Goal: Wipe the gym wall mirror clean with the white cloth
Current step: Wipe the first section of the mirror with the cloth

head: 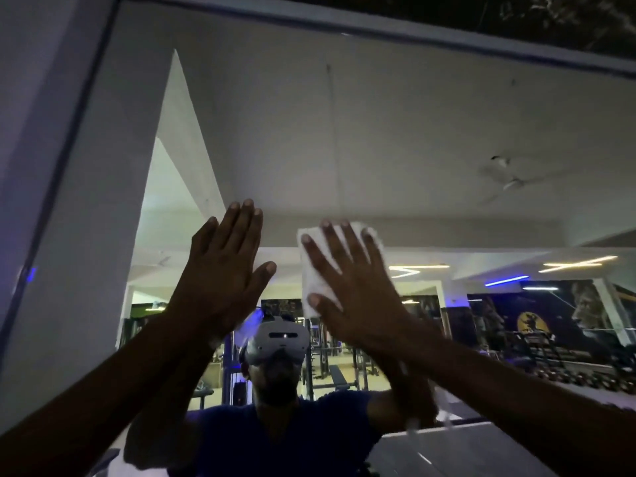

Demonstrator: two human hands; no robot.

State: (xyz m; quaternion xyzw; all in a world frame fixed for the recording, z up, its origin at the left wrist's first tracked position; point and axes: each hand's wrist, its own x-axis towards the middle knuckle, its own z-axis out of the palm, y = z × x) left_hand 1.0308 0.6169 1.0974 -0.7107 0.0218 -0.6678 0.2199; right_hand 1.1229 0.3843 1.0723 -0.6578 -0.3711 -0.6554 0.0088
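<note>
The gym wall mirror (395,132) fills most of the view, with a dark frame along its left and top edges. My right hand (351,287) lies flat with fingers spread, pressing the folded white cloth (315,284) against the glass near the middle. The cloth shows at the fingertips and along the hand's left side. My left hand (223,270) is raised just left of it, fingers straight and together, flat against or very near the glass and holding nothing. Both forearms reach up from the bottom corners.
The mirror frame (65,166) meets a pale wall at the left. Reflected in the glass are a person in a headset and dark shirt (278,342), weight racks and a bench (340,373), a ceiling fan (512,182) and a mural wall (537,315).
</note>
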